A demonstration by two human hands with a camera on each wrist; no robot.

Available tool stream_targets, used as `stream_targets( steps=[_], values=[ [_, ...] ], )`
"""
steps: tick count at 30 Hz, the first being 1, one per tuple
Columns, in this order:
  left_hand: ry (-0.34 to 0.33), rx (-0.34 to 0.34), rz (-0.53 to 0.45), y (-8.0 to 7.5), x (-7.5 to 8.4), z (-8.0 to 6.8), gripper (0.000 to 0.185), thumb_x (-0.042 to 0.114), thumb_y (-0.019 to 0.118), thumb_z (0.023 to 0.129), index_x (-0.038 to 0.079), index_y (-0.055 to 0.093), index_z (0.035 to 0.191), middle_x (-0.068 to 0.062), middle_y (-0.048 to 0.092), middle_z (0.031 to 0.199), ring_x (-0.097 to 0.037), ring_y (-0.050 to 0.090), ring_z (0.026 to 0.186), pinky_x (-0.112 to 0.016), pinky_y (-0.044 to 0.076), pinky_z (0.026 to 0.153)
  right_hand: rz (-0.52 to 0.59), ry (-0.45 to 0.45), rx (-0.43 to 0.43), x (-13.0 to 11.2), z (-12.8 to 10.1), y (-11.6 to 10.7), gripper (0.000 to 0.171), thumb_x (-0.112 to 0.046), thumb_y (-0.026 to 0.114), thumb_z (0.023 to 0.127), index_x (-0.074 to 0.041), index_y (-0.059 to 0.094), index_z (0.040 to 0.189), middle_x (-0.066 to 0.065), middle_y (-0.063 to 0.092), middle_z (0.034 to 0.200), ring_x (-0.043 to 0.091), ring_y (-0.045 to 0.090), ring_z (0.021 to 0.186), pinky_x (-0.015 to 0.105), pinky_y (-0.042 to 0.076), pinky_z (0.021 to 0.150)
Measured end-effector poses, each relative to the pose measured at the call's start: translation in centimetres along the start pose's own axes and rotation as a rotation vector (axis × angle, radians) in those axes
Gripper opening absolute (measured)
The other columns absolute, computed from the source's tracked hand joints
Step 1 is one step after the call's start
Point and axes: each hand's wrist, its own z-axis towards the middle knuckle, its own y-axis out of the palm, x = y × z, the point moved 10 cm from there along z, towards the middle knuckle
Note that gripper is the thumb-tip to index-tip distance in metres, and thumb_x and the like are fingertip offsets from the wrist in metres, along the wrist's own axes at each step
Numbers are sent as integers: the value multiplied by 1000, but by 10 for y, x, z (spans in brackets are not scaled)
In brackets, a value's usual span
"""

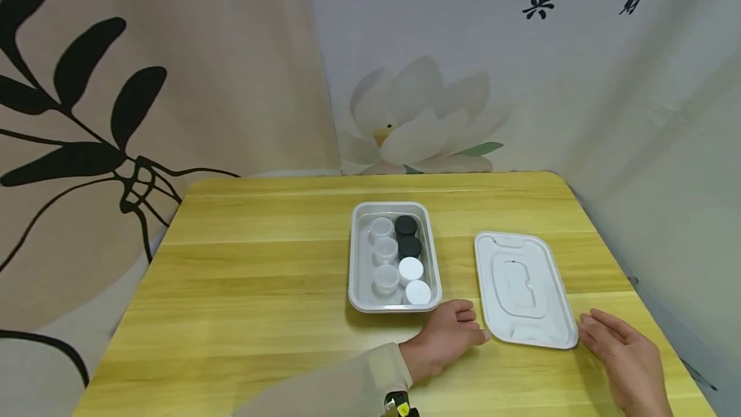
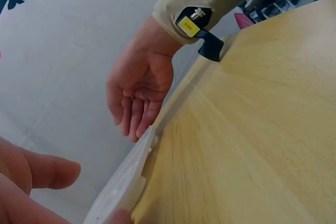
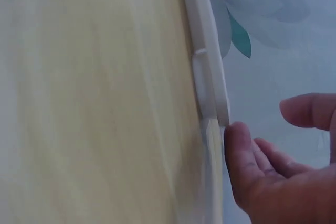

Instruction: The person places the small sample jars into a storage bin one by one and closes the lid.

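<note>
A white lid [image 1: 521,304] with a moulded raised middle lies on the table. My left hand [image 1: 442,340] is at its near left corner, one fingertip close to or touching the edge. At the near right corner is my right hand [image 1: 631,362], fingers loosely bent. In the right wrist view, a fingertip of the right hand [image 3: 278,187] meets the end of the lid [image 3: 212,61], thumb apart from it. The left wrist view shows the left hand [image 2: 31,182] and the right hand [image 2: 144,82] at opposite ends of the lid [image 2: 123,182]. Neither hand grips it.
Left of the lid stands a white tray [image 1: 361,305]. It holds three translucent small tubs [image 1: 385,278], two black-topped ones [image 1: 409,247] and two white-topped ones [image 1: 417,292]. The wooden table [image 1: 260,288] ends near a printed curtain [image 1: 231,50].
</note>
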Motion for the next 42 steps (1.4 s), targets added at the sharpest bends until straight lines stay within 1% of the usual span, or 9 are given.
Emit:
stream_targets(
  steps=[4, 9, 15, 24, 27, 30, 33, 37, 42],
  values=[
    [10, 0, 8, 5, -2, 5, 62, -7, 76, 83, -8, 57, 142, -17, 68, 132, -28, 71, 115, -36, 60, 100, -38, 0, 1, 3, 4, 2, 71, -28, 71, 103, 1, 39, 160, -26, 65, 89, -8, 69, 86, 17, 61, 79],
    [8, 15, 60, 8, -1, 9, 56, -2, 79, 84, -4, 62, 137, -12, 71, 124, -20, 70, 109, -34, 60, 96, -105, 6, -60, 7, 7, 7, 72, -28, 68, 104, 3, 36, 161, -31, 62, 90, -14, 65, 86, 16, 60, 80],
    [25, 33, 103, 11, 0, 13, 51, -2, 79, 85, -2, 65, 134, -9, 73, 115, -14, 68, 100, -29, 60, 87, -133, -15, -83, 8, 9, 8, 68, -27, 66, 105, 5, 38, 159, -31, 60, 93, -13, 65, 86, 18, 61, 80],
    [30, 83, 8, 11, 2, 14, 38, -1, 75, 91, 2, 63, 127, -6, 66, 105, -15, 65, 71, -27, 60, 67, -231, -74, -63, 2, 7, 7, 55, -21, 64, 106, 8, 50, 151, -28, 64, 93, -8, 66, 85, 22, 62, 77],
    [32, 115, -22, 8, 3, 15, 37, -2, 74, 92, 5, 61, 125, -6, 63, 104, -17, 65, 67, -28, 60, 65, -193, -78, -69, 1, 5, 7, 40, -18, 67, 105, -3, 64, 141, -28, 67, 90, -4, 69, 85, 23, 63, 76],
    [37, 128, -42, 7, 4, 15, 41, -4, 73, 91, 4, 61, 129, -7, 61, 105, -18, 66, 68, -30, 62, 66, -112, -92, -73, 1, 2, 7, 17, -18, 72, 102, -21, 77, 118, -25, 71, 89, 0, 70, 82, 24, 63, 73],
    [36, 113, -73, 9, 6, 15, 49, -7, 70, 91, 1, 59, 139, -7, 58, 106, -18, 66, 70, -30, 63, 68, -5, -125, -73, -3, -2, 5, 17, -16, 76, 99, -33, 80, 100, -22, 74, 88, 3, 71, 79, 23, 62, 69],
    [53, 87, -127, 14, 10, 13, 59, -10, 65, 91, 0, 55, 148, -6, 57, 105, -14, 63, 69, -24, 60, 67, 128, -192, -60, -16, -9, 2, 16, -11, 78, 97, -26, 83, 102, -18, 76, 90, 2, 72, 80, 23, 62, 66],
    [104, 51, -162, 21, 25, 3, 65, -12, 62, 93, 4, 49, 155, -5, 54, 105, -11, 61, 65, -20, 58, 65, 193, -245, -22, -40, -17, -1, 15, -11, 78, 96, -22, 83, 106, -16, 76, 91, 2, 70, 80, 22, 61, 62]
  ],
)
